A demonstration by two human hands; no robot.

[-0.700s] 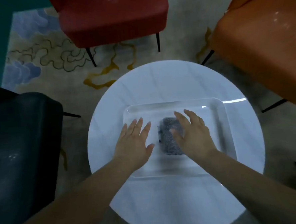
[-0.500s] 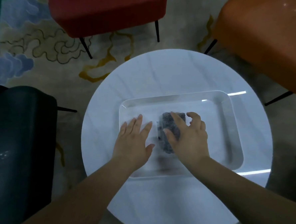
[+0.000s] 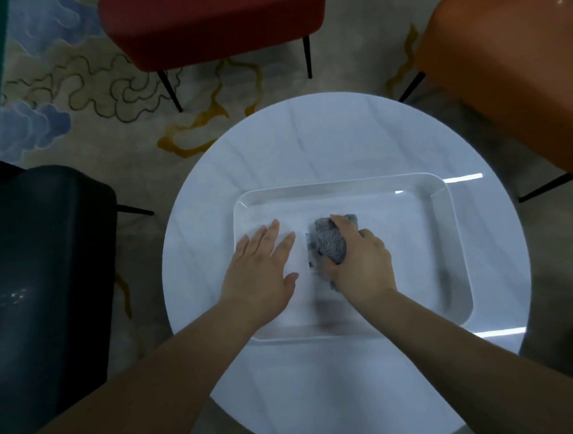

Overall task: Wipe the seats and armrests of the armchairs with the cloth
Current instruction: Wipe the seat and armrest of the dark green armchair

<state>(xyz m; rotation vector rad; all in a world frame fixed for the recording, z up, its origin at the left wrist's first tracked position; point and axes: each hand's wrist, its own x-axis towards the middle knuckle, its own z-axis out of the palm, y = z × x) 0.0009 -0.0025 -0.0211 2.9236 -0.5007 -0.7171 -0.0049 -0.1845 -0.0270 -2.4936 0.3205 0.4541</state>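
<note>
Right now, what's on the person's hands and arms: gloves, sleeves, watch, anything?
Nothing worn. The left hand and right hand are bare, no gloves, and I see no rings. Both forearms are uncovered to the frame's bottom edge: no sleeves, watch, bands or markings in view.

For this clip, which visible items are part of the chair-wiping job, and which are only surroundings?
Job:
- grey cloth, gripped by the right hand
- red armchair
- orange armchair
- black armchair

Surroundings:
- white tray
- round table
- patterned rug
- left hand, flat in the tray
</note>
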